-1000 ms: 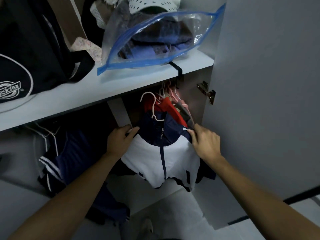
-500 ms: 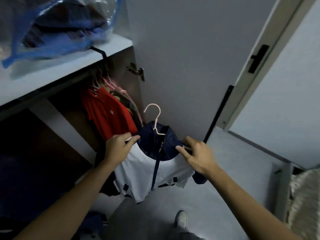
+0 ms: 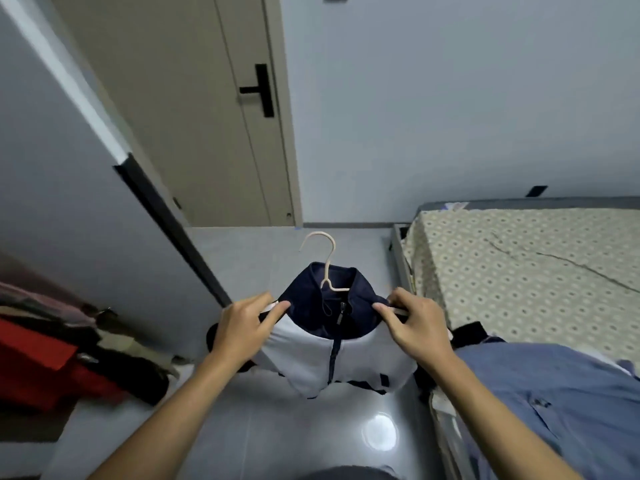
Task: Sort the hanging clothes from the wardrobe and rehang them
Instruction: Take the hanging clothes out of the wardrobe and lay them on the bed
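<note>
Grey floor [image 3: 277,427] runs to a beige door [image 3: 194,133], with a patterned bed [image 3: 519,271] on the right and a blue shirt [image 3: 561,403] lying on its near corner. Over the floor, between wardrobe door [image 3: 62,188] and bed, the jacket [image 3: 332,355], white with a navy collar, hangs on a pale hanger [image 3: 325,261]. The left hand [image 3: 242,330] and right hand [image 3: 419,327] each pinch one shoulder of it, fingers curled; red clothes [image 3: 38,368] show at far left.

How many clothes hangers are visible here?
1: the pale hanger inside the navy-and-white jacket; the clothes pile at left may hide others.
</note>
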Motion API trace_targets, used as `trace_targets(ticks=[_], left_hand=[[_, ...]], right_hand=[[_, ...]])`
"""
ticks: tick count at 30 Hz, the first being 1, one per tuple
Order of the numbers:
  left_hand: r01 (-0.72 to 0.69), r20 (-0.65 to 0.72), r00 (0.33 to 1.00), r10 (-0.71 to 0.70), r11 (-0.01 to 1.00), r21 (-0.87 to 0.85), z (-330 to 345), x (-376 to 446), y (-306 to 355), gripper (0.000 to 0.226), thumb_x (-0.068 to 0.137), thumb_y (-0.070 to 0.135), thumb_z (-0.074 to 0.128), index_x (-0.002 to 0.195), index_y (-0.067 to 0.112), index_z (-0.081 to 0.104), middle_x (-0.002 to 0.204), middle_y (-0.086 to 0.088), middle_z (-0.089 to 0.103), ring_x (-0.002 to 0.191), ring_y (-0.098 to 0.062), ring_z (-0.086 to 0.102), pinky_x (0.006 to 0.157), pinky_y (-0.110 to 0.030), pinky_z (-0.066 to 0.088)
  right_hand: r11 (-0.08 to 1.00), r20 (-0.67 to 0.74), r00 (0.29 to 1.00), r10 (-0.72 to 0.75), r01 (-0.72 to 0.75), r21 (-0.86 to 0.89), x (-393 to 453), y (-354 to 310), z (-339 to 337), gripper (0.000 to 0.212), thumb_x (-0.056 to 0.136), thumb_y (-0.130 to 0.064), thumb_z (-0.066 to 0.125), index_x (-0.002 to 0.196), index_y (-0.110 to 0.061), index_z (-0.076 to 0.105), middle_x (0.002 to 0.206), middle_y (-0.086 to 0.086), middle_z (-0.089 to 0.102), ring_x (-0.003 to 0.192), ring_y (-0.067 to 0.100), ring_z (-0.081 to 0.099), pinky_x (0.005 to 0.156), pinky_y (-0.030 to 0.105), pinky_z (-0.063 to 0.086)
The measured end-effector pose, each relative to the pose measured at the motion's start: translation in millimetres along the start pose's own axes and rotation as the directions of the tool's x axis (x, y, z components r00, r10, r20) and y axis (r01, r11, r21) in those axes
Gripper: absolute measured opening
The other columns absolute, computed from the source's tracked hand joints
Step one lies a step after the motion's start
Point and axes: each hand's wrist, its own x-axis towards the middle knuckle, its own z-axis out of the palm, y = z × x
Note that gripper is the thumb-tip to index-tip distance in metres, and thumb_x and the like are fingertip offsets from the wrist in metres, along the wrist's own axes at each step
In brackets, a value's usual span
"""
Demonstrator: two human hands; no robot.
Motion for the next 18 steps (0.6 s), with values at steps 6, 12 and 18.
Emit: trace_targets(ticks=[6, 12, 18], left_hand=[[-0.227, 0.128, 0.964, 0.232, 0.972, -0.054, 91.4, 79.2, 111.3, 0.051, 0.1, 0.069, 0.04, 0.067, 0.036, 0.021, 0.051, 0.015, 0.024, 0.047, -0.013, 0.03, 0.046, -0.024, 0.02], [-0.417, 0.264, 0.86, 0.438, 0.899, -0.134, 194.1, 139.8, 217.1, 0.057, 0.099, 0.063, 0.047, 0.064, 0.019, 0.044, 0.054, 0.007, 0.043, 0.05, -0.015, 0.043, 0.044, -0.029, 0.032], [-0.589, 0.332, 0.632, 0.7, 0.713, -0.381, 298.4, 171.6, 339.3, 0.053, 0.099, 0.057, 0.051, 0.064, 0.021, 0.04, 0.055, 0.006, 0.043, 0.052, -0.012, 0.044, 0.046, -0.032, 0.037]], right_hand=[[0.974, -0.202, 0.962, 0.186, -0.207, -0.089, -27.9, 93.4, -94.7, 0.043, 0.093, -0.064, 0.055, 0.072, -0.026, 0.053, 0.057, -0.013, 0.054, 0.055, 0.011, 0.055, 0.049, 0.033, 0.037], [0.874, -0.425, 0.807, 0.41, -0.481, -0.07, -79.5, 159.8, -169.6, 0.036, 0.095, -0.049, 0.069, 0.071, -0.026, 0.054, 0.056, -0.01, 0.056, 0.054, 0.01, 0.056, 0.049, 0.037, 0.043], [0.702, -0.607, 0.563, 0.561, -0.712, -0.011, -138.9, 207.1, -223.3, 0.042, 0.097, -0.051, 0.065, 0.07, -0.023, 0.048, 0.055, -0.006, 0.052, 0.053, 0.014, 0.054, 0.048, 0.044, 0.043]])
